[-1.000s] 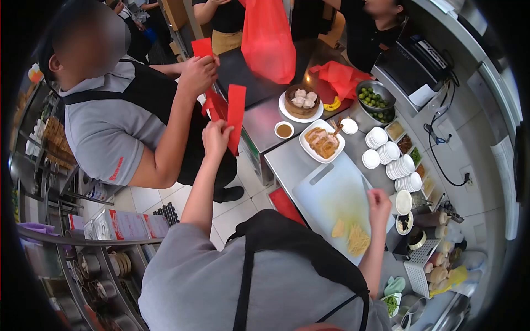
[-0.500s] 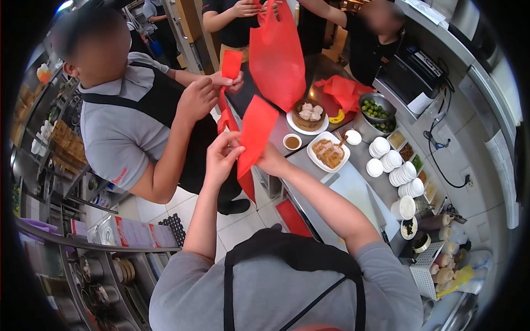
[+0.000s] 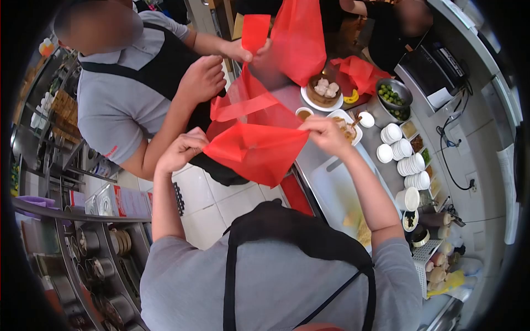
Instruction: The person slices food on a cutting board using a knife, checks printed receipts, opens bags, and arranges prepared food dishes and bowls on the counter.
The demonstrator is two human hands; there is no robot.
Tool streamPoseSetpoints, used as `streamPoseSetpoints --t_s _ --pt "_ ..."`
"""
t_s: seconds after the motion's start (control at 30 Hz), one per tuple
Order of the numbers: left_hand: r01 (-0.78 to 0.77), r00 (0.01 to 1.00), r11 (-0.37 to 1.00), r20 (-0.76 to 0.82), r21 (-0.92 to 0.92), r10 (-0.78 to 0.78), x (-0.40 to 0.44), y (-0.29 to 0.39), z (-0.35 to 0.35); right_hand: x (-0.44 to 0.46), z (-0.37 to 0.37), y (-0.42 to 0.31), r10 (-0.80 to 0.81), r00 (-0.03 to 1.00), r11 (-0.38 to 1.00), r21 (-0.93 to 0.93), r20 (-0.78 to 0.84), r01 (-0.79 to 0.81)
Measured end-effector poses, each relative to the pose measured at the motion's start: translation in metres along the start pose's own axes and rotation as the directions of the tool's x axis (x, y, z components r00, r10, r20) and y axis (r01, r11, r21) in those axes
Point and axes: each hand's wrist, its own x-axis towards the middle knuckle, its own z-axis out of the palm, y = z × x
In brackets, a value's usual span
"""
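Holding red bag (image 3: 262, 151) — sleeve lettering (image 3: 111, 151) blurred

one head-worn view, facing forward and steeply down (wide, round-edged), hands (image 3: 181, 151) near

1 sheer red bag (image 3: 262, 151) in midair

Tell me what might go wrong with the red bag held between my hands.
The bag looks thin and is pinched at its edges by the left hand and right hand, so a hard pull might tear it or slip it free.

Its edge appears close to the sauce cup in this view; a swing could perhaps tip it.

The right hand is near the plate of meat, and might knock it.
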Motion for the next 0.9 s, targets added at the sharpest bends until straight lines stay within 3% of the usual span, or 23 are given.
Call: streamPoseSetpoints --t_s 0.03,0.13,0.23,0.3,0.37,0.4,0.43,0.5,0.53,0.57,0.63,0.7,0.77,0.8,0.83,0.9 --pt "-0.044 0.999 0.998 0.028 0.043 0.043 -0.001 0.002 -0.002 0.002 -0.006 0.009 -0.108 0.994 0.992 -0.073 -0.027 0.105" --pt "-0.029 0.999 0.993 0.049 0.112 0.024 0.001 0.016 0.001 -0.002 -0.011 0.014 -0.155 0.978 0.984 -0.112 -0.142 0.14" --pt "-0.023 0.999 0.992 0.038 0.128 0.018 0.0 0.016 0.001 -0.005 -0.009 0.015 -0.056 0.982 0.998 0.033 -0.183 0.063" --pt "-0.095 0.987 0.995 -0.128 0.01 0.095 0.003 0.02 0.008 -0.006 -0.01 0.011 -0.016 0.991 0.998 0.058 -0.134 0.024" --pt "-0.096 0.98 0.99 -0.182 -0.101 0.076 0.005 0.02 0.019 -0.006 -0.009 -0.022 0.091 0.996 0.996 0.003 0.023 -0.091" --pt "-0.047 0.979 0.953 -0.205 -0.298 -0.016 0.005 0.021 0.026 -0.005 -0.004 -0.033 -0.018 0.999 0.995 -0.097 0.051 0.023" --pt "-0.004 0.971 0.875 -0.21 -0.484 -0.111 0.006 0.021 0.033 -0.002 0.004 -0.033 -0.015 0.998 0.996 -0.092 0.055 0.02" --pt "-0.084 0.971 0.744 -0.222 -0.663 -0.088 0.013 0.024 0.049 0.005 0.019 -0.026 0.08 0.996 0.997 0.019 -0.036 -0.079" --pt "-0.112 0.966 0.691 -0.241 -0.715 -0.093 0.016 0.023 0.054 0.007 0.023 -0.018 0.072 0.984 0.992 0.116 -0.162 -0.054" --pt "-0.142 0.96 0.634 -0.261 -0.76 -0.097 0.017 0.018 0.057 0.009 0.023 -0.013 0.071 0.984 0.992 0.117 -0.161 -0.053" --pt "-0.092 0.971 0.674 -0.215 -0.733 -0.101 0.012 0.011 0.054 0.015 0.018 -0.005 0.315 0.91 0.81 0.575 -0.269 -0.111" --pt "0.047 0.986 0.747 -0.089 -0.663 -0.142 0.007 0.011 0.045 0.017 0.013 0.007 0.286 0.926 0.849 0.514 -0.244 -0.127" --pt "0.132 0.983 0.863 -0.045 -0.488 -0.176 0.009 0.023 0.031 0.017 0.009 0.006 0.196 0.962 0.952 0.198 0.191 -0.234" --pt "0.069 0.983 0.892 -0.122 -0.446 -0.137 0.015 0.027 0.024 0.018 0.003 -0.002 0.113 0.956 0.988 0.068 0.27 -0.136" --pt "0.01 0.976 0.917 -0.196 -0.399 -0.096 0.025 0.031 0.017 0.028 0.0 -0.005 0.11 0.957 0.989 0.066 0.27 -0.132" --pt "0.061 0.865 0.989 -0.487 -0.137 -0.121 0.048 0.023 -0.001 0.065 -0.002 -0.005 0.097 0.979 0.908 0.388 0.177 -0.16"
